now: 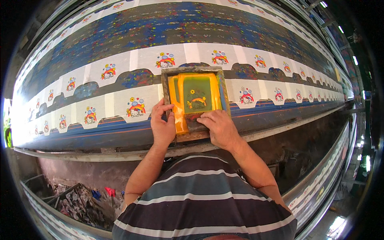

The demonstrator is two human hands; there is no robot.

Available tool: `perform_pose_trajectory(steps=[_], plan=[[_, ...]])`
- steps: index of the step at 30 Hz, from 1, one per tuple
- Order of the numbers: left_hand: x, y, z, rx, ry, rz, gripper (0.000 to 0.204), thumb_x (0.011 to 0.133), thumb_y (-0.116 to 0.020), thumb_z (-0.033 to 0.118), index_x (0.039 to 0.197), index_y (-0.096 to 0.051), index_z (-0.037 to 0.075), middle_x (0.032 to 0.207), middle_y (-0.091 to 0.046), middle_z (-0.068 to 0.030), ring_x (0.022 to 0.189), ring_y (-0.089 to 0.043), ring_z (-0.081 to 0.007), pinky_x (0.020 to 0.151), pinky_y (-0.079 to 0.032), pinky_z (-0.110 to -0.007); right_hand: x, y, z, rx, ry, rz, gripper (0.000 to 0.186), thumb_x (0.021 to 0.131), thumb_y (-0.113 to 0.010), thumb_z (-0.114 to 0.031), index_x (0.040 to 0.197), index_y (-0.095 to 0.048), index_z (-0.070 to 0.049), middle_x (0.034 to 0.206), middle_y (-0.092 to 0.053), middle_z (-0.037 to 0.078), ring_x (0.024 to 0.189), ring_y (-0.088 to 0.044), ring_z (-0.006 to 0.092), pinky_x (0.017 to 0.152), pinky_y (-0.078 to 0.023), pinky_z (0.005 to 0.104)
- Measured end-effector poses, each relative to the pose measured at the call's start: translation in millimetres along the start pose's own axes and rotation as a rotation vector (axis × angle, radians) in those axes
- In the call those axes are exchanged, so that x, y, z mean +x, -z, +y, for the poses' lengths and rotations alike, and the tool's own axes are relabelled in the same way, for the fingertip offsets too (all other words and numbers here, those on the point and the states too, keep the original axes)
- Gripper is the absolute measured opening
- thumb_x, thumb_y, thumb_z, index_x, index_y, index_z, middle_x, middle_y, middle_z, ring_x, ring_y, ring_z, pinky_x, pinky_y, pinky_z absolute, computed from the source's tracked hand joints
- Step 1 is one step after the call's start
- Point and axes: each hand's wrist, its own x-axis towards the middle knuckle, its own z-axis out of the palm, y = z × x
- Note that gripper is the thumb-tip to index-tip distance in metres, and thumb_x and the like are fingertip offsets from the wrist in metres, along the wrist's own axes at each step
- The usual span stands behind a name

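Observation:
A screen-printing frame (164, 86) lies flat over the row of printed white cloth pieces, directly ahead of me. Yellow ink (181, 116) coats the inside of it around a greenish mesh window (197, 91), through which a cartoon print shows. My left hand (164, 124) grips the frame's left side near its close corner, thumb and fingers curled at the rim. At the near end of the mesh, my right hand (220, 127) pinches a dark, ink-stained squeegee (195, 121); its fingers cover part of the tool.
Printed white cloth pieces (136, 108) run in rows along a long, paint-spotted table (140, 30). The table's front ledge (100, 156) passes just before my body. Below at left lies a heap of dirty rags (84, 202). Another long table (320, 172) stands behind at right.

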Motion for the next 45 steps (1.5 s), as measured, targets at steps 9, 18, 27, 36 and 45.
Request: perform_pose_trajectory(steps=[9,18,27,36,45], plan=[[-8.2,1.4,4.8,0.122,-0.121,-0.003,0.041,0.083,-0.079,-0.011,0.120,-0.081,0.008,0.165,-0.062,-0.0273,0.155,-0.060,-0.0433,0.128,-0.046,-0.049,-46.0,12.1,-8.7,0.165,-0.066,0.106,0.045,0.088,-0.090,-0.008,0.131,-0.078,-0.007,0.140,-0.071,0.015,0.135,-0.067,0.0401,0.113,-0.054,0.0543],[-19.4,-58.6,30.4,0.066,-0.243,0.021,0.034,0.083,-0.076,-0.012,0.113,-0.080,0.005,0.170,-0.059,-0.0287,0.158,-0.058,-0.0402,0.131,-0.042,-0.047,-136.9,24.4,55.3,0.441,-0.490,0.461,0.044,0.095,-0.085,-0.004,0.138,-0.076,-0.004,0.148,-0.072,0.019,0.142,-0.065,0.0384,0.123,-0.049,0.0485],[-39.0,-205.0,38.4,-0.049,-0.151,0.001,0.038,0.082,-0.075,-0.015,0.114,-0.078,0.006,0.170,-0.057,-0.0304,0.160,-0.056,-0.0404,0.131,-0.042,-0.047,-209.0,98.5,153.4,0.393,-0.432,0.442,0.044,0.093,-0.084,-0.003,0.136,-0.077,-0.005,0.147,-0.072,0.018,0.141,-0.064,0.0396,0.123,-0.048,0.0500],[-42.5,-223.3,43.1,-0.139,-0.022,-0.034,0.048,0.080,-0.069,-0.025,0.121,-0.076,-0.001,0.178,-0.052,-0.0259,0.157,-0.060,-0.0337,0.124,-0.054,-0.042,-225.9,124.4,188.2,0.495,-0.352,0.394,0.040,0.094,-0.083,-0.003,0.133,-0.076,-0.002,0.146,-0.072,0.019,0.140,-0.066,0.0403,0.122,-0.050,0.0505],[-43.9,-218.8,50.7,-0.234,0.073,-0.068,0.049,0.080,-0.068,-0.026,0.120,-0.074,0.001,0.178,-0.049,-0.0254,0.161,-0.055,-0.0333,0.128,-0.050,-0.042,-198.6,137.0,169.5,0.299,-0.054,0.273,0.044,0.089,-0.089,-0.005,0.131,-0.078,-0.006,0.137,-0.074,0.016,0.134,-0.068,0.0398,0.116,-0.055,0.0525]])
